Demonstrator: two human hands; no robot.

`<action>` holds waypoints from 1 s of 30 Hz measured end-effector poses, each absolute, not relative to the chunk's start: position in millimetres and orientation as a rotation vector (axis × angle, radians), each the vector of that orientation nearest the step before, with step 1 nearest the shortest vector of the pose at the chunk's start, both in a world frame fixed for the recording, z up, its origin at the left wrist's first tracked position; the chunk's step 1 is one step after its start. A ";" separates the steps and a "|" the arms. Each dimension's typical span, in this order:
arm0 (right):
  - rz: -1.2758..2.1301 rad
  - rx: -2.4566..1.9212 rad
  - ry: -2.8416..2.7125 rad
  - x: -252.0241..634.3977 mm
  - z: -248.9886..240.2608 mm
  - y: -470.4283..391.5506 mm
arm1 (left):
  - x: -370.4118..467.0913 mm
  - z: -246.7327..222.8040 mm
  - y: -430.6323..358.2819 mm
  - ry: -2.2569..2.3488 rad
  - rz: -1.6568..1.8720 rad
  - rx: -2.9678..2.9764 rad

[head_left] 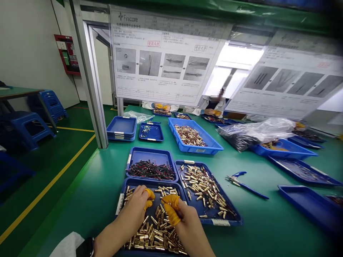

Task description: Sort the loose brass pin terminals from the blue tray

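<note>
Over a blue tray (121, 194) of loose brass-coloured tubes (154, 235) are both of my hands, with yellow finger covers on the fingertips. My left hand (142, 201) has its thumb and forefinger close together; whatever lies between them is too small to make out. My right hand (178, 210) is pinched near the tray's middle, its fingertips around something small I cannot identify. Directly behind sits a tray of thin dark wires (151, 169) with red and green strands. To the right, another tray holds brass tubes with wires attached (202, 185).
Blue-handled pliers (248, 185) lie right of the trays. Behind stand a deep blue bin (198, 148) of brass parts, stacked trays (121, 126) and a plastic bag (257, 134). A metal post (92, 85) rises at left. Other people's gloved hands (162, 107) work across the table.
</note>
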State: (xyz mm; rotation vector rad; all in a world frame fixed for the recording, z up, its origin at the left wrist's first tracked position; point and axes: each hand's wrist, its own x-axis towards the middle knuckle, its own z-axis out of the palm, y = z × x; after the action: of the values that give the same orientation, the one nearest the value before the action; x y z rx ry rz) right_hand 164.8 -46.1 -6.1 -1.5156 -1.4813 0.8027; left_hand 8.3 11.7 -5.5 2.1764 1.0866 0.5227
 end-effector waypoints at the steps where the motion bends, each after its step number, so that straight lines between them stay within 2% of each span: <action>1: 0.779 -1.532 -1.528 164.6 -6.6 -46.2 | 7.8 -4.9 10.5 1.047 0.597 2.139; 5: 0.702 -1.562 -1.626 162.1 -5.9 -47.2 | 6.3 -2.5 6.9 0.939 0.785 2.017; 14: 0.705 -1.588 -1.632 162.8 -8.1 -48.1 | 4.6 -1.8 5.9 0.811 0.860 2.106; 25: 1.251 -1.375 -1.318 154.1 -8.1 -50.9 | -0.1 -6.6 -4.7 0.820 0.585 2.079; 30: 1.561 -1.053 -0.970 153.2 -11.0 -47.1 | 1.5 -2.5 -2.4 0.828 0.668 1.845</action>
State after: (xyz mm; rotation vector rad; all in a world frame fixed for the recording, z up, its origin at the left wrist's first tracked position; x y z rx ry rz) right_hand 153.2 -47.1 -11.0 -1.0528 -0.9699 1.5613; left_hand 1.5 -2.4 -2.5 1.8455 0.8281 0.6683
